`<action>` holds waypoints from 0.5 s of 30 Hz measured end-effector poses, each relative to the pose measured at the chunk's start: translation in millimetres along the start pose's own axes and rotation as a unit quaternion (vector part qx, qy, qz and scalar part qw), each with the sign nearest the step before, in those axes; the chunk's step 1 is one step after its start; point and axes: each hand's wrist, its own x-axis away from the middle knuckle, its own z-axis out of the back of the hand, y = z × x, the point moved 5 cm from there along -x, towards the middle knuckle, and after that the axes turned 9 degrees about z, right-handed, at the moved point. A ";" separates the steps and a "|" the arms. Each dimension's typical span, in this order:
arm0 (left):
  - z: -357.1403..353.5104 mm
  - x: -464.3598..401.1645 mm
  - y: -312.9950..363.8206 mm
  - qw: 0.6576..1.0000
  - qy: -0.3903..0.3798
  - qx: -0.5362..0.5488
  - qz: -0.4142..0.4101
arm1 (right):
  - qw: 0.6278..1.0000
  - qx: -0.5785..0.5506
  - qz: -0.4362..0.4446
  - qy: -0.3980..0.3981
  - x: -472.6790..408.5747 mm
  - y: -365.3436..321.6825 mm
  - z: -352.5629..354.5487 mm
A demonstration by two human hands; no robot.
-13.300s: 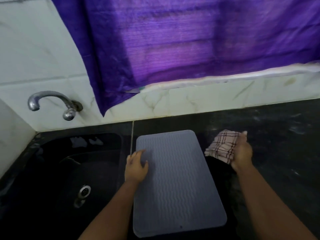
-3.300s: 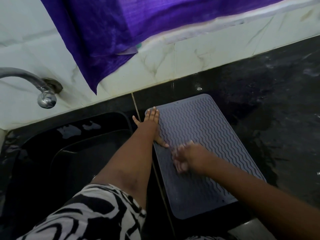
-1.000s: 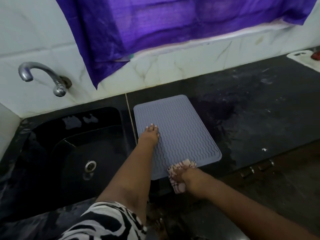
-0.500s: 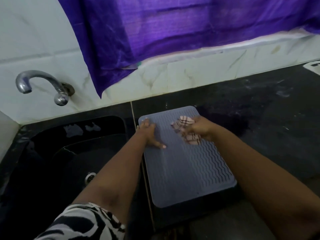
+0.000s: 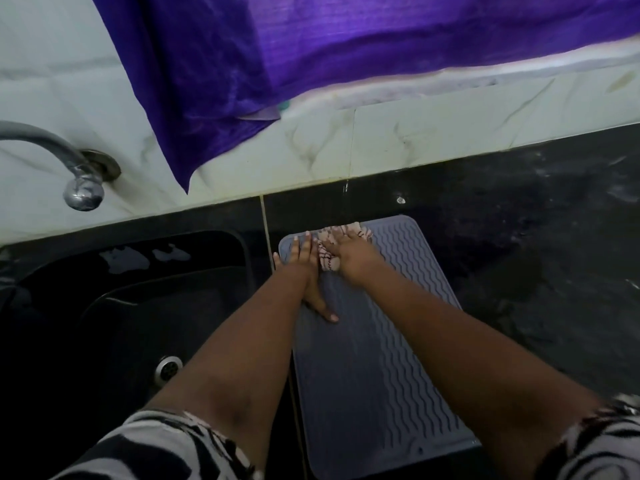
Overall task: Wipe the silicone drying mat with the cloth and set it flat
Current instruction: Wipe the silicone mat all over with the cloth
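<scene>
A grey silicone drying mat [image 5: 377, 358] with wavy ridges lies flat on the black counter, just right of the sink. My left hand [image 5: 306, 268] presses flat on the mat's far left part, fingers spread, thumb pointing back toward me. My right hand [image 5: 349, 252] holds a crumpled checked cloth [image 5: 327, 256] down on the mat's far edge, right beside the left hand. Part of the cloth sticks out past the fingers at the mat's far rim.
A black sink [image 5: 104, 323] with a metal drain [image 5: 168, 370] lies to the left. A chrome tap [image 5: 69, 164] juts from the white tiled wall. A purple curtain [image 5: 346, 46] hangs above. Dark wet counter [image 5: 536, 254] stretches to the right.
My right hand has pushed the cloth from the mat's upper middle to its far edge, closer to the left hand. The left hand keeps pressing the mat's far left part.
</scene>
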 end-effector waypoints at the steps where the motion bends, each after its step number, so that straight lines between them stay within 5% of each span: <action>1: 0.8 -0.1 1.3 1.000 0.000 -0.006 0.009 | 1.000 -0.008 -0.002 -0.013 13.0 -4.9 3.1; 7: -0.3 1.1 2.1 0.999 0.010 0.021 0.026 | 0.998 0.012 -0.002 -0.055 130.9 -42.2 -62.2; 11: 4.6 12.5 -0.2 0.999 -0.022 0.026 0.015 | 0.982 -0.068 -0.026 -0.172 169.3 -47.9 -61.7; 15: 11.0 4.2 -2.2 0.996 -0.020 0.087 0.000 | 0.975 -0.216 -0.027 -0.047 154.6 -25.1 23.1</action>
